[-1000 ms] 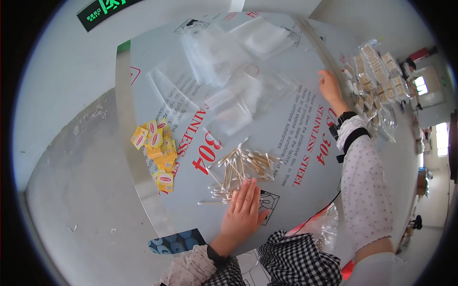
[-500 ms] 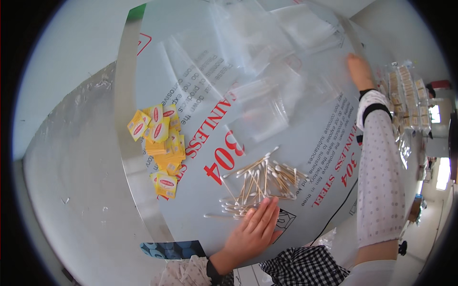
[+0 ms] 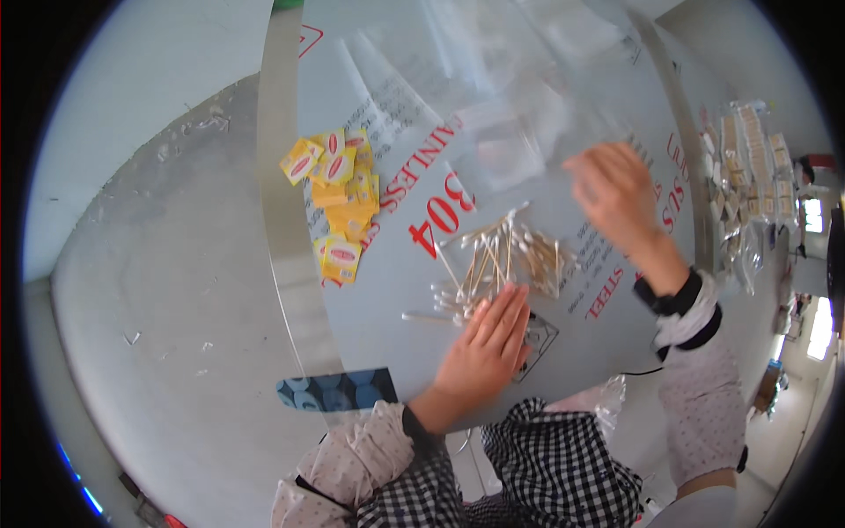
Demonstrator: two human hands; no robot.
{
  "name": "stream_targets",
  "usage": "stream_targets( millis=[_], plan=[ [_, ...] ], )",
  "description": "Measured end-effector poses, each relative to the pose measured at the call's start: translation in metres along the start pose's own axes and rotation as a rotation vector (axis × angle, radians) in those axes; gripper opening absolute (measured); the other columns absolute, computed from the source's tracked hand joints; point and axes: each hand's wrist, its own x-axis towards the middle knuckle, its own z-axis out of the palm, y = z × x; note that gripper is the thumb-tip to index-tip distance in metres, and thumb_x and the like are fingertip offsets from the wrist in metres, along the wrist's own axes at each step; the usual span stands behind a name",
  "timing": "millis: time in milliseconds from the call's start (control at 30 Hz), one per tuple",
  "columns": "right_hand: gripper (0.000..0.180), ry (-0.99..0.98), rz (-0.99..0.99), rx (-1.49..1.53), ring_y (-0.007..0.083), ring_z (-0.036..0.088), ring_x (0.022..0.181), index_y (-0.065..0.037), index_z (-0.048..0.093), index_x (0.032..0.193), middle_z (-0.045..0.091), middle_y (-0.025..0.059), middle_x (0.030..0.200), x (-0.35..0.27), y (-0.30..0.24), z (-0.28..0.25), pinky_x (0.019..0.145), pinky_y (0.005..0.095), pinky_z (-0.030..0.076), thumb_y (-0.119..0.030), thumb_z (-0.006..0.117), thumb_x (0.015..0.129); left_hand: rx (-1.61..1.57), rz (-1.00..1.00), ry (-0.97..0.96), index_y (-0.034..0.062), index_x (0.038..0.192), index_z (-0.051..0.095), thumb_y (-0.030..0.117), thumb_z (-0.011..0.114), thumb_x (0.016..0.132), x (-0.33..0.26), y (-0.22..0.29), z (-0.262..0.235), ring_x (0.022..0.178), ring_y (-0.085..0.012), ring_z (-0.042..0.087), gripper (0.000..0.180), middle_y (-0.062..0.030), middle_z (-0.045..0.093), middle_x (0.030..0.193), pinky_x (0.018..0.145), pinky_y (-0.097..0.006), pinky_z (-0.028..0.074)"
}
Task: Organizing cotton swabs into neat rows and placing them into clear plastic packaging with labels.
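My left hand (image 3: 482, 350) lies flat with its fingers stretched out together, the tips touching the near edge of a loose pile of cotton swabs (image 3: 489, 255). The swabs have thin wooden sticks and white tips and point several ways. Blurred by motion, my right hand (image 3: 616, 195) hangs over the table to the right of the pile, its fingers bent; whether anything is in them does not show. Just left of it are clear plastic bags (image 3: 510, 151), spread toward the far side of the table.
Small yellow packets (image 3: 352, 207) form a heap near the left edge of the film-covered steel table (image 3: 378, 326). A dark blue patterned piece (image 3: 339, 390) lies at the near left corner. Beyond the right edge stand filled clear bags (image 3: 748, 167) of small tan items.
My right hand has come in from the table's far right edge toward the swabs. My left hand stays at the pile, while the whole view has shifted.
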Motion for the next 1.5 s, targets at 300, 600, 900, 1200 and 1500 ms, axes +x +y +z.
stream_targets(
  millis=[300, 600, 900, 1200, 1500],
  plan=[
    [0.034, 0.016, 0.551, 0.433, 0.0321, 0.062, 0.1, -0.002, 0.062, 0.116, 0.067, 0.0117, 0.109, -0.072, -0.102, -0.021, 0.089, 0.0398, 0.048, -0.008, 0.072, 0.084, -0.275, -0.115, 0.223, 0.0008, 0.12, 0.062, -0.002, 0.069, 0.08, -0.015, -0.011, -0.055, 0.123, -0.0345, 0.054, 0.041, -0.0176, 0.057, 0.132, 0.101, -0.043, 0.047],
    [0.037, -0.094, 0.401, 0.542, 0.0256, 0.061, 0.09, -0.004, 0.065, 0.106, 0.062, 0.0065, 0.105, -0.095, -0.177, -0.019, 0.076, 0.0374, 0.05, -0.001, 0.077, 0.071, -0.039, -0.132, 0.011, 0.001, 0.114, 0.064, 0.002, 0.077, 0.07, 0.008, -0.045, -0.103, 0.125, -0.0336, 0.052, 0.046, -0.0117, 0.059, 0.13, 0.103, -0.045, 0.045],
    [0.024, 0.004, 0.474, 0.461, 0.0251, 0.061, 0.083, -0.004, 0.067, 0.09, 0.061, 0.0038, 0.089, -0.095, -0.153, -0.006, 0.071, 0.0371, 0.049, 0.006, 0.07, 0.068, 0.134, -0.04, -0.141, 0.0032, 0.12, 0.065, 0.012, 0.084, 0.064, 0.002, -0.039, -0.09, 0.118, -0.0302, 0.055, 0.059, -0.0095, 0.06, 0.123, 0.106, -0.049, 0.04],
    [0.024, 0.026, 0.494, 0.48, 0.027, 0.06, 0.084, -0.003, 0.067, 0.094, 0.064, 0.0058, 0.093, -0.102, -0.156, -0.012, 0.073, 0.0366, 0.048, 0.006, 0.072, 0.072, 0.085, -0.249, 0.104, 0.003, 0.114, 0.067, 0.003, 0.083, 0.065, -0.035, -0.05, -0.101, 0.107, -0.0292, 0.059, 0.052, -0.01, 0.065, 0.115, 0.091, -0.039, 0.047],
    [0.027, -0.019, 0.423, 0.546, 0.027, 0.059, 0.076, -0.003, 0.067, 0.094, 0.064, 0.0055, 0.09, -0.093, -0.174, -0.017, 0.069, 0.0375, 0.046, 0.006, 0.072, 0.069, 0.19, -0.352, 0.273, 0.002, 0.101, 0.063, -0.005, 0.069, 0.078, -0.007, -0.084, -0.098, 0.085, -0.0312, 0.061, 0.025, -0.0115, 0.061, 0.093, 0.072, -0.04, 0.051]
  ],
)
